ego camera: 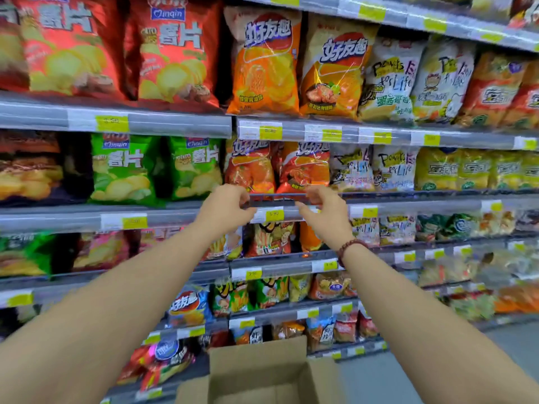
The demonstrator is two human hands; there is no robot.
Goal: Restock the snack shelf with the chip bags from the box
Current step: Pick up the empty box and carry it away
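Observation:
Two red-orange chip bags point(303, 170) stand side by side on the middle shelf, behind a thin front rail point(277, 196). My left hand point(227, 208) and my right hand point(323, 212) reach to that rail just below the bags, a short gap between them. Each hand's fingers curl over the rail with the thumb under it, by the price strip point(274, 215). Neither hand holds a bag. The open cardboard box point(221, 365) sits low in front of me, between my forearms. No bag shows in the part of its inside that I see.
Shelves packed with chip bags fill the view: red bags point(175, 53) top left, green bags point(125, 170) left of my hands, white bags point(390, 167) to the right. Lower shelves point(271, 268) hold smaller snack packs. Grey floor point(510, 345) shows at the lower right.

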